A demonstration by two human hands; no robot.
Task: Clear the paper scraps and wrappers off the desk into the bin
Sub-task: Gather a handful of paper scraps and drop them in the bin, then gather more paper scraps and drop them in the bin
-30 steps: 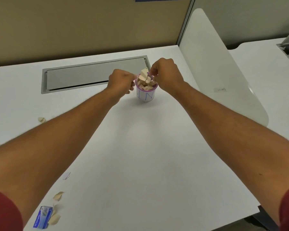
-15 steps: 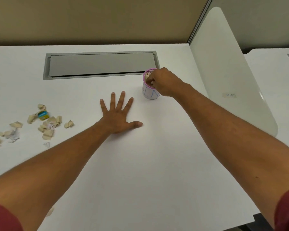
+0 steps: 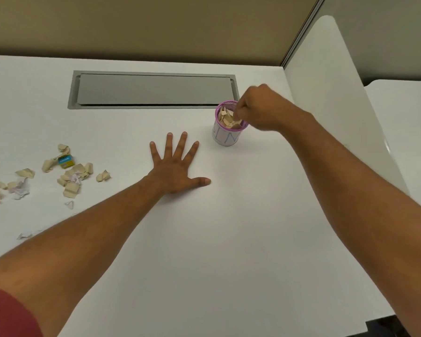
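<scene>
A small purple mesh bin point(image 3: 225, 138) with a white label stands on the white desk point(image 3: 229, 239), filled with beige paper scraps. My right hand point(image 3: 260, 108) hovers over its right rim, fingers curled down into the bin mouth; whether they pinch a scrap is hidden. My left hand point(image 3: 178, 166) lies flat on the desk, fingers spread, to the left of and nearer than the bin. A scatter of beige and white paper scraps point(image 3: 71, 178) lies at the far left, with a small blue and yellow wrapper point(image 3: 65, 161) among them.
A grey cable hatch point(image 3: 153, 90) is set into the desk behind my hands. A white divider panel point(image 3: 331, 98) rises along the desk's right side. One white scrap point(image 3: 24, 235) lies alone beside my left forearm.
My left hand left the bin and now rests flat on the desk. My right hand stayed at the bin and lifted slightly. The view swung left, showing the scrap pile.
</scene>
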